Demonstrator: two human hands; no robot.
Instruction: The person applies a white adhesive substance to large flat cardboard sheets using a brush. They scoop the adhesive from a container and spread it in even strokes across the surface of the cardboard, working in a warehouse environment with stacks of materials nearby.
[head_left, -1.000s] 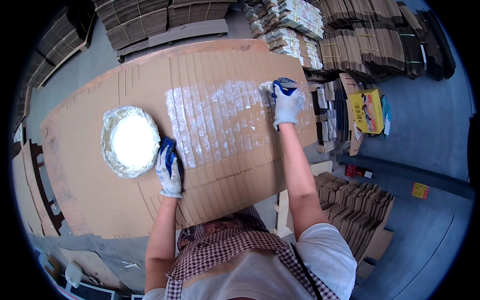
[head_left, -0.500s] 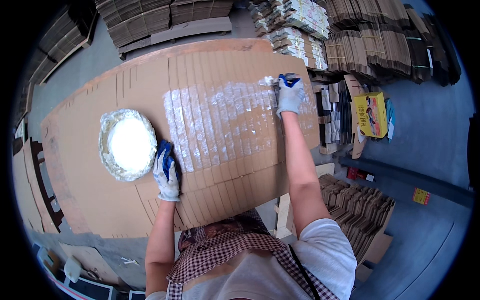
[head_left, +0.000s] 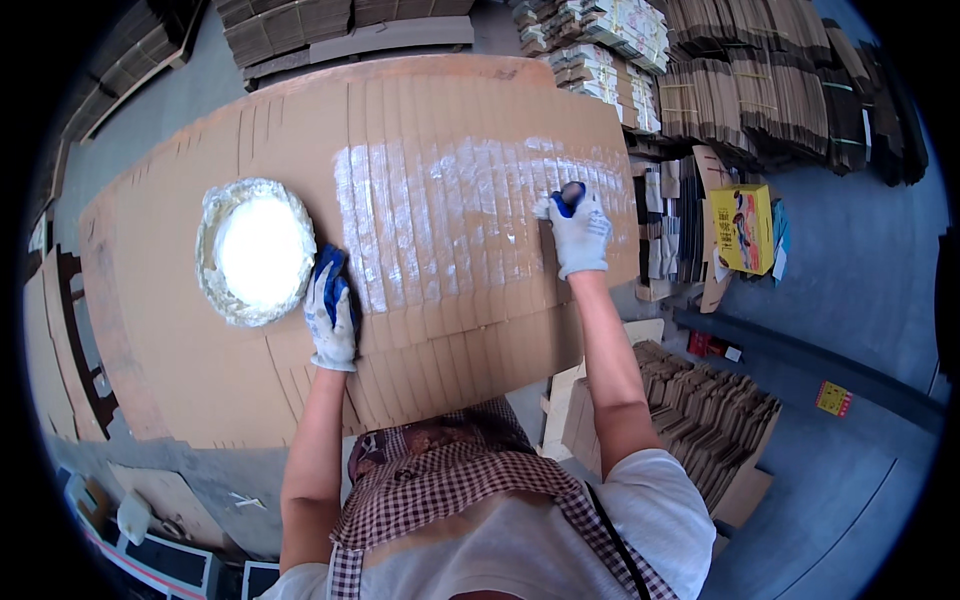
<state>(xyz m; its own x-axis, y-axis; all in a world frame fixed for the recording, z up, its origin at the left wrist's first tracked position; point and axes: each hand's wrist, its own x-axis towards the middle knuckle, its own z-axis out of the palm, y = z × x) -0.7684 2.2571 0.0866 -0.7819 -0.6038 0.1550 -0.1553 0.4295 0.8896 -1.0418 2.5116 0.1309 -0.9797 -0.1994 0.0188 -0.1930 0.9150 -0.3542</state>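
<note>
Overlapping flat cardboard sheets lie in a row on the table, a broad band of them coated with shiny wet white paste. My right hand, in a white and blue work glove, is closed round a brush; its pale tip touches the coated band at the right, and the glove hides most of it. Flat on the cardboard at the band's left edge rests my left hand, gloved alike, fingers stretched out and holding nothing. Beside it stands a round basin of bright white paste, its rim crusted.
Bundled cardboard stacks stand beyond the table at the far right. A yellow box sits right of the table. More cardboard pieces fill a holder near my right elbow. Pallets of cardboard line the back.
My right hand has come nearer to me with the brush, from the band's far edge toward its middle. The left hand stays beside the basin. The whole view has shifted slightly.
</note>
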